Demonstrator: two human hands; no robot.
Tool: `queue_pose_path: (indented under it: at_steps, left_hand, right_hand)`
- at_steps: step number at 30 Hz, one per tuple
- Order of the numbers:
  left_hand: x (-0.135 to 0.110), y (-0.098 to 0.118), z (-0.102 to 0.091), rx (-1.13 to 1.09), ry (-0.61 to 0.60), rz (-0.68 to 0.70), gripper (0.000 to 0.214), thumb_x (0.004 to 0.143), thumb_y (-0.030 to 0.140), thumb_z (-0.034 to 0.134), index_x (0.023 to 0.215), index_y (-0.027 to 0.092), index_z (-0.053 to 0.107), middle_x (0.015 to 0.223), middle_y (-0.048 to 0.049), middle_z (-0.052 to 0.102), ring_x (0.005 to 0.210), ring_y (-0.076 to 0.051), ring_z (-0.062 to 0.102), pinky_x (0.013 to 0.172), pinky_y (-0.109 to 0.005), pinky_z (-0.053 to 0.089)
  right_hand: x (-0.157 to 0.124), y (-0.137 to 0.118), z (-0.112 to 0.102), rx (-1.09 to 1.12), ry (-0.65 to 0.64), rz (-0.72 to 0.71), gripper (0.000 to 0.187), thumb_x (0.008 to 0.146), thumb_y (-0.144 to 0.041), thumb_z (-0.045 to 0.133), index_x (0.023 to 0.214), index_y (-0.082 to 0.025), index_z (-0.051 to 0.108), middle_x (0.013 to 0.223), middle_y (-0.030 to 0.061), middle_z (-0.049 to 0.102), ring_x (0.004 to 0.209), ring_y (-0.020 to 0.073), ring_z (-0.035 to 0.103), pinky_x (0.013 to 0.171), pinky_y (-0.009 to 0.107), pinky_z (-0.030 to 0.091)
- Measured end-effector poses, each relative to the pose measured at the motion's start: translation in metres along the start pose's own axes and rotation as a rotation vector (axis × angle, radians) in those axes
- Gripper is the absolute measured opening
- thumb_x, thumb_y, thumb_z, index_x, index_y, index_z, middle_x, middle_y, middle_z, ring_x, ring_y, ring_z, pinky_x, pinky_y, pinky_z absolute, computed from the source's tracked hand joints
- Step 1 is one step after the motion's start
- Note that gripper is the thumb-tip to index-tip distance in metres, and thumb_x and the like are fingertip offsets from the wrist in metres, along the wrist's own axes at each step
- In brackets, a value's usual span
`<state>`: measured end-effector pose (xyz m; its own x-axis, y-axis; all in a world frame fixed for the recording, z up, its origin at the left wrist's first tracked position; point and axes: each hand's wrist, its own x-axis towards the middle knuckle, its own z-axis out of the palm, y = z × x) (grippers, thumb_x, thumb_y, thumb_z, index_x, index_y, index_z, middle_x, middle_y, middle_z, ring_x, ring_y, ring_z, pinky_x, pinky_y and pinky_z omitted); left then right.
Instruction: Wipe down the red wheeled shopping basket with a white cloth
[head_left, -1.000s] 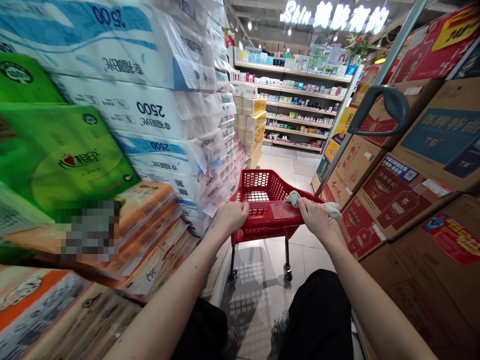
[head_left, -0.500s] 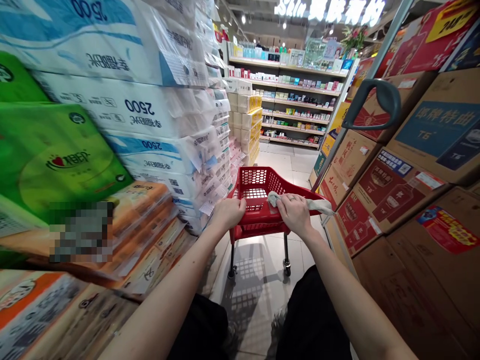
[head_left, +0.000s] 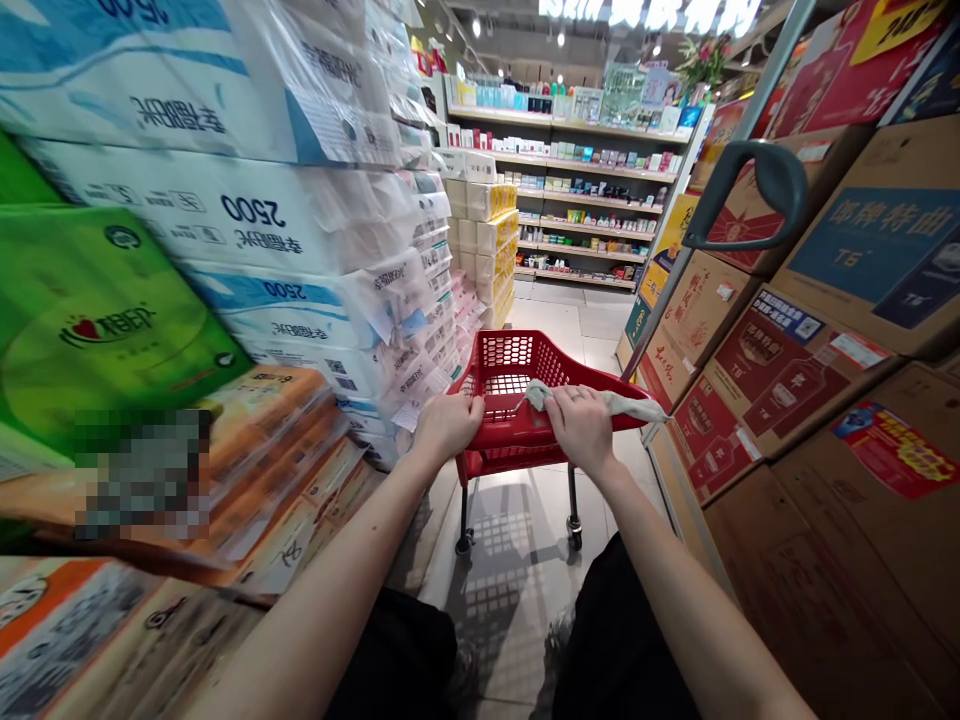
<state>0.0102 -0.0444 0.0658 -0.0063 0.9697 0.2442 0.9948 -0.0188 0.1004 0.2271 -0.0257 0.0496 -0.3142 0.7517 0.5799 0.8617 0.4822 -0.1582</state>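
Note:
A red plastic shopping cart [head_left: 551,435] with a perforated basket stands on wheels before me, its basket bare inside as far as I can see. My left hand [head_left: 448,425] is closed around the left part of its near rim. On the right part, my right hand [head_left: 581,425] presses a pale grey cloth [head_left: 634,406] against the red handle, fingers wrapped over it. One end of the cloth bunches left of the fingers, and the other trails right along the rim. My fingertips under the handle are hidden.
Tall stacks of white-and-blue tissue packs [head_left: 300,215] and a green pack [head_left: 112,320] crowd the left. Cardboard cartons [head_left: 810,375] line the right, beside a dark grey loop handle [head_left: 750,195] on a metal pole. Ahead are stocked shelves [head_left: 585,155] beyond pale floor tiles [head_left: 566,318].
The stacked packs on the left have slid leftward in view, and the far shelves have shifted slightly up and left. Both hands keep their holds on the cart and cloth.

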Motion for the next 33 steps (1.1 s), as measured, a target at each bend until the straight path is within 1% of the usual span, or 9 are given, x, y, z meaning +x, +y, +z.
queue_pose_path:
  at_steps: [2, 4, 8, 11, 13, 17, 22, 27, 33]
  left_hand:
    - [0.0, 0.0, 0.0, -0.001, -0.007, 0.003, 0.057, 0.09, 0.037, 0.021, 0.077, 0.017, 0.072, 0.086, -0.0118, 0.072, 0.082, -0.023, 0.065, 0.073, -0.031, 0.042]
    - [0.001, 0.001, 0.001, 0.003, -0.008, 0.002, 0.057, 0.09, 0.037, 0.021, 0.077, 0.017, 0.072, 0.086, -0.0115, 0.072, 0.082, -0.023, 0.064, 0.074, -0.031, 0.042]
    - [0.003, 0.004, 0.002, 0.016, -0.007, -0.005, 0.058, 0.09, 0.038, 0.02, 0.075, 0.017, 0.072, 0.085, -0.0118, 0.072, 0.083, -0.023, 0.064, 0.076, -0.032, 0.043]
    - [0.005, 0.008, 0.004, 0.017, -0.007, -0.016, 0.058, 0.09, 0.038, 0.02, 0.074, 0.016, 0.072, 0.085, -0.012, 0.072, 0.084, -0.024, 0.065, 0.078, -0.033, 0.043]
    - [0.006, 0.011, 0.006, 0.018, -0.004, -0.022, 0.059, 0.09, 0.039, 0.02, 0.074, 0.016, 0.072, 0.085, -0.012, 0.072, 0.084, -0.024, 0.064, 0.079, -0.033, 0.043]
    - [0.007, 0.013, 0.008, 0.018, 0.004, -0.045, 0.058, 0.09, 0.04, 0.021, 0.075, 0.017, 0.072, 0.086, -0.0119, 0.072, 0.083, -0.024, 0.065, 0.076, -0.033, 0.043]
    - [0.01, 0.009, 0.008, -0.005, -0.013, -0.04, 0.056, 0.09, 0.041, 0.022, 0.077, 0.018, 0.072, 0.088, -0.0114, 0.072, 0.083, -0.024, 0.065, 0.073, -0.032, 0.044]
    - [0.014, 0.01, 0.012, 0.009, -0.014, -0.04, 0.059, 0.09, 0.042, 0.02, 0.078, 0.018, 0.073, 0.086, -0.0123, 0.072, 0.084, -0.025, 0.065, 0.073, -0.033, 0.044]
    - [0.02, 0.02, 0.014, 0.026, -0.016, -0.026, 0.058, 0.089, 0.039, 0.021, 0.079, 0.017, 0.073, 0.089, -0.0123, 0.072, 0.085, -0.025, 0.065, 0.075, -0.033, 0.044]
  right_hand:
    - [-0.013, -0.007, 0.002, 0.021, 0.118, -0.02, 0.038, 0.098, -0.031, 0.029, 0.116, -0.018, 0.06, 0.116, 0.0098, 0.064, 0.113, 0.0221, 0.052, 0.103, 0.038, 0.027]
    - [-0.015, -0.007, 0.003, 0.017, 0.133, -0.026, 0.038, 0.098, -0.031, 0.029, 0.116, -0.017, 0.06, 0.116, 0.01, 0.063, 0.113, 0.0221, 0.052, 0.103, 0.038, 0.027]
    - [0.009, 0.008, -0.002, -0.041, -0.076, -0.042, 0.043, 0.099, -0.038, 0.024, 0.1, -0.02, 0.064, 0.099, 0.0076, 0.069, 0.095, 0.0212, 0.06, 0.09, 0.034, 0.036]
    - [0.032, 0.018, -0.007, -0.081, -0.265, 0.022, 0.052, 0.098, -0.047, 0.019, 0.091, -0.022, 0.065, 0.086, 0.0056, 0.07, 0.082, 0.0206, 0.063, 0.076, 0.031, 0.04]
    - [0.038, 0.02, -0.008, -0.109, -0.306, 0.055, 0.056, 0.098, -0.05, 0.017, 0.089, -0.021, 0.065, 0.084, 0.0065, 0.07, 0.08, 0.021, 0.064, 0.071, 0.03, 0.039]
    - [0.027, 0.013, -0.006, -0.128, -0.194, 0.009, 0.052, 0.098, -0.045, 0.02, 0.089, -0.019, 0.064, 0.086, 0.0079, 0.07, 0.082, 0.0213, 0.063, 0.074, 0.031, 0.039]
    - [0.006, 0.006, -0.002, -0.059, -0.029, -0.097, 0.04, 0.099, -0.037, 0.026, 0.105, -0.018, 0.061, 0.102, 0.0079, 0.067, 0.099, 0.022, 0.058, 0.09, 0.033, 0.035]
    - [0.014, 0.012, -0.001, -0.067, -0.079, -0.103, 0.041, 0.099, -0.038, 0.024, 0.1, -0.019, 0.06, 0.099, 0.007, 0.068, 0.096, 0.0208, 0.058, 0.087, 0.032, 0.035]
    - [0.036, 0.02, 0.001, -0.121, -0.185, -0.006, 0.047, 0.099, -0.042, 0.02, 0.09, -0.02, 0.06, 0.089, 0.0065, 0.069, 0.086, 0.0207, 0.062, 0.079, 0.032, 0.037]
